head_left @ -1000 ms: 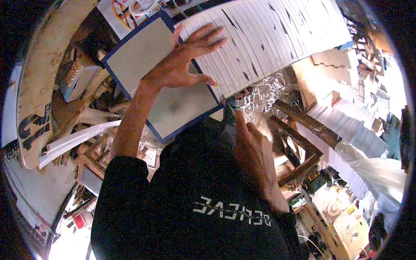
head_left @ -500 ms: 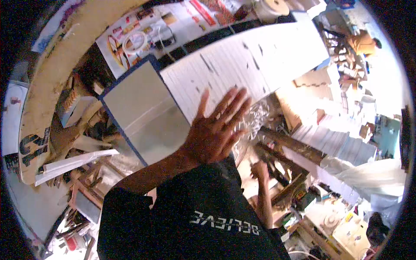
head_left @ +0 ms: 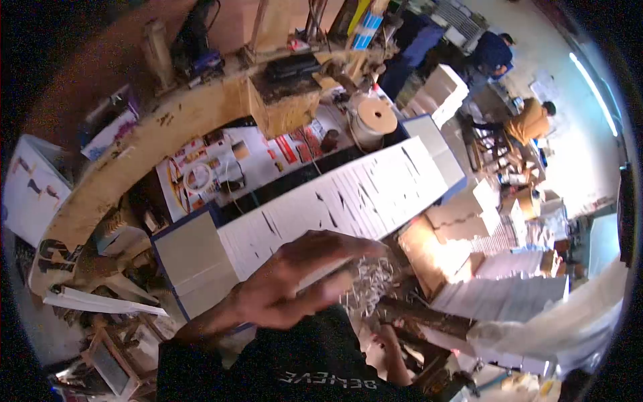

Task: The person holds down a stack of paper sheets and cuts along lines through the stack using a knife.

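A long white block of what look like tightly packed paper edges with dark marks [head_left: 321, 211] lies across the bench. Its near-left end meets a grey board with a blue border [head_left: 194, 268], and a similar grey board [head_left: 435, 147] is at the far end. My left hand [head_left: 295, 278] is over the block's near edge, blurred, fingers stretched right and thumb apart, with nothing visible between them. Just beyond its fingertips is a tangle of shiny, pale strips [head_left: 370, 285]. Lower down, my right hand [head_left: 386, 338] is close to my body, dim and partly hidden.
A curved wooden beam [head_left: 107, 167] arches along the left and back. Behind the block stand a large thread spool [head_left: 373, 120] and a wooden box [head_left: 284, 104]. Paper stacks [head_left: 502, 295] lie at right. Two people [head_left: 529, 120] are farther back.
My view has lifted, bringing the back of the bench into sight. My left hand, earlier spread flat over the white block, has turned, its fingers now pointing right. My right hand appears lower.
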`<state>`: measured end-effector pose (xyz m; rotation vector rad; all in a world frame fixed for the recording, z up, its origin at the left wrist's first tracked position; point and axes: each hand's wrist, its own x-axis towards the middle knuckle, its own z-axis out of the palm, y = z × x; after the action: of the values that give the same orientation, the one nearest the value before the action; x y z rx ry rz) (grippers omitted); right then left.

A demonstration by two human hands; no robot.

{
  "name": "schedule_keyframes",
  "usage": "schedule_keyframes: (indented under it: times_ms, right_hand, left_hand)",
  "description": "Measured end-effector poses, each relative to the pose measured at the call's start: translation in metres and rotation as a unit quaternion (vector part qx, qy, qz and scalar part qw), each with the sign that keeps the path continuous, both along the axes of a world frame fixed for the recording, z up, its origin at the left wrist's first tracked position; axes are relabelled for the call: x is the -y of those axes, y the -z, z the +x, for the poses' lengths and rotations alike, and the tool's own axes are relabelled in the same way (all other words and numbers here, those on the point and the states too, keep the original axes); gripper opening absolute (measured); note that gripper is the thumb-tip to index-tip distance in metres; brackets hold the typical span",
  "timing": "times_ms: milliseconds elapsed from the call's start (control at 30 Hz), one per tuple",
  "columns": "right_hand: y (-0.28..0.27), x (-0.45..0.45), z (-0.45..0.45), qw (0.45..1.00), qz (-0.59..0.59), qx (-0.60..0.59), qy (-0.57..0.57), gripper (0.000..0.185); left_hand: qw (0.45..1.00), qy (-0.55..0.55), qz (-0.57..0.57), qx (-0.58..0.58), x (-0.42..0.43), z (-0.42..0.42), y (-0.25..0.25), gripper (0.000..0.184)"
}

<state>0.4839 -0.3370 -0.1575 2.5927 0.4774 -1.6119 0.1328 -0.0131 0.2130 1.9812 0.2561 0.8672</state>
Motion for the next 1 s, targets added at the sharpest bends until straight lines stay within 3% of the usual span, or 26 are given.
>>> schedule_keyframes:
  times_ms: [133,267,367,400,433,500,533,600,700,800,867,900,933,1000]
  right_hand:
    - [-0.046,-0.084,0.110,0.958,0.250,0.131,0.037,0.029]
    - [-0.127,-0.150,0.190,0.864,0.445,0.228,0.064,0.025]
    - [-0.177,-0.179,0.226,0.789,0.541,0.290,0.024,0.024]
    - [-0.189,-0.184,0.230,0.772,0.558,0.302,0.023,0.024]
    - [-0.213,-0.190,0.229,0.794,0.543,0.194,0.190,0.021]
    - [-0.248,-0.201,0.219,0.794,0.535,0.184,0.225,0.019]
    - [-0.261,-0.205,0.210,0.801,0.518,0.286,0.095,0.020]
    - [-0.287,-0.214,0.204,0.795,0.536,0.267,0.101,0.021]
    - [-0.302,-0.239,0.212,0.720,0.665,0.124,0.155,0.022]
    - [-0.320,-0.269,0.229,0.732,0.644,0.219,0.030,0.026]
    - [-0.328,-0.301,0.221,0.681,0.712,0.168,0.036,0.026]
    - [-0.335,-0.315,0.215,0.715,0.671,0.173,0.090,0.026]
    - [-0.323,-0.332,0.227,0.658,0.737,0.098,0.120,0.030]
    - [-0.325,-0.360,0.232,0.727,0.660,0.162,0.102,0.037]
  left_hand:
    - [0.964,0.050,0.157,0.210,0.006,0.050,-0.085,0.053]
    - [0.938,0.079,0.202,0.270,0.018,0.101,-0.104,0.049]
    - [0.933,0.089,0.214,0.276,0.013,0.138,-0.106,0.047]
    - [0.933,0.094,0.215,0.273,0.008,0.150,-0.105,0.046]
    - [0.931,0.099,0.217,0.275,0.002,0.163,-0.103,0.045]
    - [0.925,0.106,0.231,0.283,-0.008,0.183,-0.101,0.044]
    - [0.922,0.109,0.236,0.287,-0.013,0.190,-0.100,0.043]
    - [0.913,0.102,0.253,0.305,-0.024,0.197,-0.100,0.042]
    - [0.896,0.073,0.276,0.341,-0.041,0.194,-0.099,0.039]
    - [0.876,0.020,0.289,0.385,-0.058,0.183,-0.097,0.037]
    - [0.863,-0.019,0.310,0.398,-0.069,0.178,-0.098,0.036]
    - [0.855,-0.038,0.328,0.399,-0.070,0.176,-0.098,0.035]
    - [0.847,-0.060,0.341,0.403,-0.072,0.173,-0.101,0.034]
    - [0.826,-0.108,0.374,0.408,-0.073,0.170,-0.104,0.033]
